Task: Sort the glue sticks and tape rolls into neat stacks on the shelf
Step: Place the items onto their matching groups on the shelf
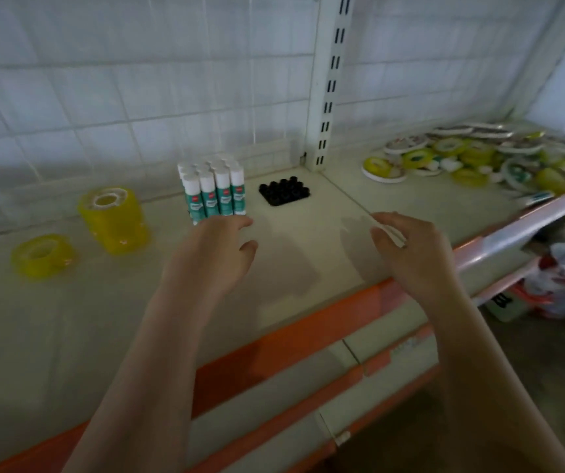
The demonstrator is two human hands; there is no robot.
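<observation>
Your glue sticks [212,191] are standing upright in a tight block near the back of the shelf [69,319], white caps on top, teal-and-white labels facing you. Just right of them sits a small black cluster [284,191], too blurry to name. Left of the sticks there's a tall stack of yellow tape rolls [114,218], and a single yellow roll [42,256] further left. Way off right, a messy heap of tape rolls [472,158] past the white upright [330,83]. Your left hand [218,250] hovers relaxed and empty just in front of the sticks; your right hand [410,249] pinches a thin white strip [388,230].
</observation>
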